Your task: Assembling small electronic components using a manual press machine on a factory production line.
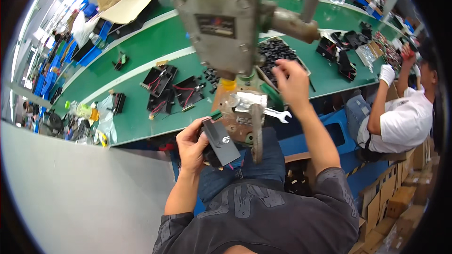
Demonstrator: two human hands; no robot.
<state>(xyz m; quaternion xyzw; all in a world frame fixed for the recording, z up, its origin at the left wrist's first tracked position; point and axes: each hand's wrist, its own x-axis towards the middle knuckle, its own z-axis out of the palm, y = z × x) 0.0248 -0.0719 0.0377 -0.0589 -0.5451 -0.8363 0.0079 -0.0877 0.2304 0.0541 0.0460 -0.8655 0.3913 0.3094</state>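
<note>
1. At 9 o'clock from the view's middle, a clear plastic bag (108, 115) is lying on the green bench (136, 126).
2. At 10 o'clock, open black housings (162, 82) are resting in a cluster, with red wires showing inside them.
3. Between 7 and 8 o'clock, the left hand (190, 148) is clamping firmly on a black box, its thumb pressing along the left side.
4. At 12 o'clock, a grey metal press head (219, 30) is standing over a worn base plate (235, 127).
5. At 6 o'clock, close to the middle, that black box (222, 145) is tilting in the left hand's grip, above the person's lap and just beside the base plate.
6. At 3 o'clock, an open-ended wrench (278, 114) is jutting out from the base plate.
7. Between 1 and 2 o'clock, small black parts (277, 51) are lying heaped in a tray.
8. At 2 o'clock, the right hand (293, 84) is hanging just beside that heap with fingers bending; I cannot tell whether its fingertips are pinching anything.
9. Nearer 3 o'clock, far out, a seated co-worker (398, 124) is raising a white-gloved hand (387, 74).
</note>
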